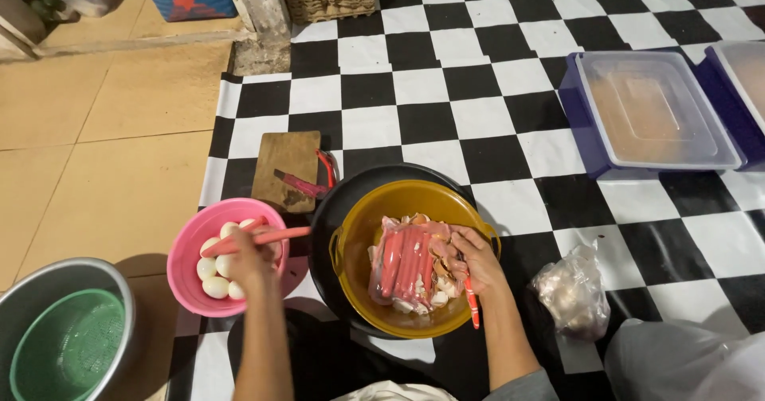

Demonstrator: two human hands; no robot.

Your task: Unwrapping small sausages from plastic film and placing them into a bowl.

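My left hand (250,262) hovers over a pink bowl (185,251) of white peeled eggs (215,277) and grips a long pink sausage (267,237) that points right. My right hand (470,259) rests in a yellow-brown bowl (374,210) on a plastic pack of red sausages (405,262) and holds a red-handled tool (472,301) whose handle points toward me. Eggshell scraps lie around the pack. The yellow-brown bowl sits inside a black pan (328,218).
A wooden cutting board (285,162) with a pink-handled knife (303,183) lies behind the bowls on a black-and-white checkered mat. A metal pot with a green strainer (64,345) stands at left. Lidded blue plastic containers (657,114) sit at right, a knotted plastic bag (572,291) nearer.
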